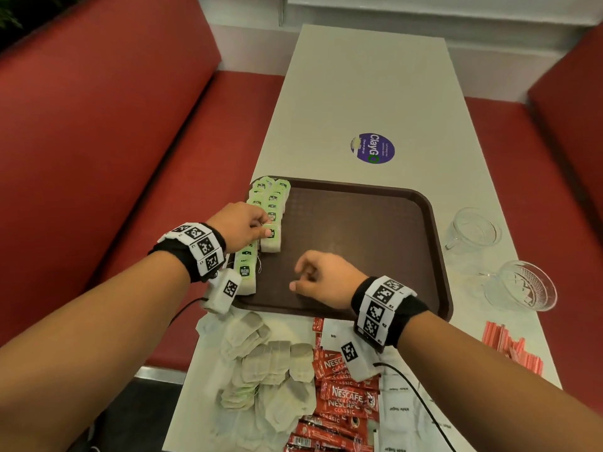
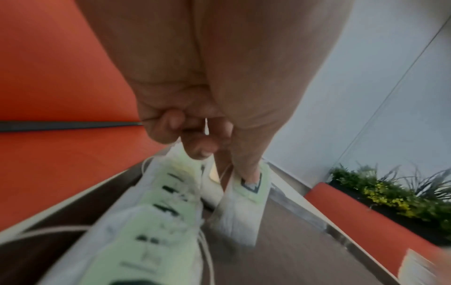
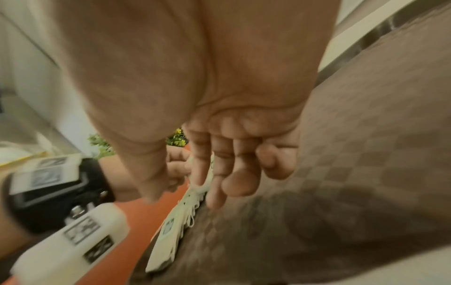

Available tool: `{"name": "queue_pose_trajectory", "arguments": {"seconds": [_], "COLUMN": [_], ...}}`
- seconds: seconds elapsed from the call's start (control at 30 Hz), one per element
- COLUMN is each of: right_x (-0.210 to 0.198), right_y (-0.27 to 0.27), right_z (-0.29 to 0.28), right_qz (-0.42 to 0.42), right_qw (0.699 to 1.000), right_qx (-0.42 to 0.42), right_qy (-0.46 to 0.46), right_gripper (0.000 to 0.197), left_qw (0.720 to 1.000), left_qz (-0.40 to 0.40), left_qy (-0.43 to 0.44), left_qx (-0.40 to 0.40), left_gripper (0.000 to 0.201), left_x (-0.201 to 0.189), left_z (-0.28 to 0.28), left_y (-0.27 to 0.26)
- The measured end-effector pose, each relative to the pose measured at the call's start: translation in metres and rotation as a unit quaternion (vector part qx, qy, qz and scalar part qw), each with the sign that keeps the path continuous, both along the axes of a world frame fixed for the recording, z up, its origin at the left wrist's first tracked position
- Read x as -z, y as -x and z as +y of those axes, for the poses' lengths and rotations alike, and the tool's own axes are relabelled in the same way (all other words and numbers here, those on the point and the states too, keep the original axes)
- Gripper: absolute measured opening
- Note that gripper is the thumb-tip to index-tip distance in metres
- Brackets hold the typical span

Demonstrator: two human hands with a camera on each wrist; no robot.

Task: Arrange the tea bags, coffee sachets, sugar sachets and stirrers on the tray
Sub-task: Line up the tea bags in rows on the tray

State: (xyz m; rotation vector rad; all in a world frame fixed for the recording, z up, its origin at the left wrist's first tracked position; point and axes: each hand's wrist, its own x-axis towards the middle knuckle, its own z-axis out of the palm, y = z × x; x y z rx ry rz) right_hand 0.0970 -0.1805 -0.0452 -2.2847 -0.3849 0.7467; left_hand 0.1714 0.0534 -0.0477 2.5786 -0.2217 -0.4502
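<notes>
A brown tray (image 1: 359, 230) lies across the near half of the table. Tea bags with green tags (image 1: 267, 197) stand in two rows along its left edge. My left hand (image 1: 266, 231) pinches the nearest tea bag (image 1: 271, 239) of the inner row; in the left wrist view the thumb (image 2: 246, 169) presses on its tag (image 2: 253, 186). My right hand (image 1: 301, 278) hovers over the tray's front middle, its fingers (image 3: 234, 183) loosely curled and empty. Loose tea bags (image 1: 261, 363), red coffee sachets (image 1: 342, 396), white sugar sachets (image 1: 401, 409) and striped stirrers (image 1: 512, 347) lie on the table in front of the tray.
Two clear glass cups (image 1: 473, 230) (image 1: 522, 285) stand to the right of the tray. A purple round sticker (image 1: 373, 148) is on the table beyond it. Red benches (image 1: 98, 141) flank the table on both sides.
</notes>
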Motion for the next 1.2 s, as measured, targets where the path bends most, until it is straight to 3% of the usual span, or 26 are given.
{"name": "queue_pose_trajectory", "arguments": {"seconds": [0.17,0.37,0.43,0.53,0.63,0.77,0.83,0.93,1.07,1.2], "right_x": [-0.010,-0.009,-0.009,-0.006,-0.001,0.003,0.002,-0.003,-0.002,0.003], "right_y": [0.026,0.050,0.055,0.059,0.060,0.060,0.061,0.062,0.066,0.072], "right_z": [-0.004,-0.005,-0.004,0.000,0.003,0.003,0.004,0.004,0.007,0.010], "right_qz": [0.035,0.045,0.030,0.002,-0.014,-0.021,-0.026,-0.018,-0.023,-0.044], "right_qw": [0.990,0.963,0.960,0.953,0.951,0.957,0.960,0.960,0.946,0.935], "right_qx": [-0.138,-0.241,-0.254,-0.276,-0.280,-0.260,-0.247,-0.247,-0.275,-0.299], "right_qy": [0.013,0.110,0.114,0.126,0.128,0.128,0.130,0.134,0.170,0.188], "right_gripper": [0.039,0.053,0.050,0.046,0.034,0.016,0.017,0.035,0.041,0.042], "left_qw": [0.994,0.992,0.991,0.993,0.985,0.986,0.991,0.995,0.984,0.975], "left_qz": [-0.077,-0.064,-0.084,-0.060,-0.036,-0.059,-0.073,-0.041,0.032,0.013], "left_qy": [-0.022,-0.082,-0.076,-0.104,-0.166,-0.153,-0.108,-0.074,-0.125,-0.187], "left_qx": [-0.073,-0.074,-0.077,-0.016,0.028,0.024,0.018,0.056,0.123,0.115], "left_gripper": [0.016,0.030,0.028,0.020,0.030,0.031,0.023,0.009,0.010,0.017], "left_x": [0.011,0.009,0.006,0.004,0.002,-0.007,-0.016,-0.032,-0.031,-0.019], "left_z": [-0.001,-0.004,-0.009,-0.015,-0.018,-0.018,-0.017,-0.011,0.002,0.022], "left_y": [-0.020,-0.034,-0.033,-0.025,-0.017,-0.003,0.013,0.048,0.093,0.122]}}
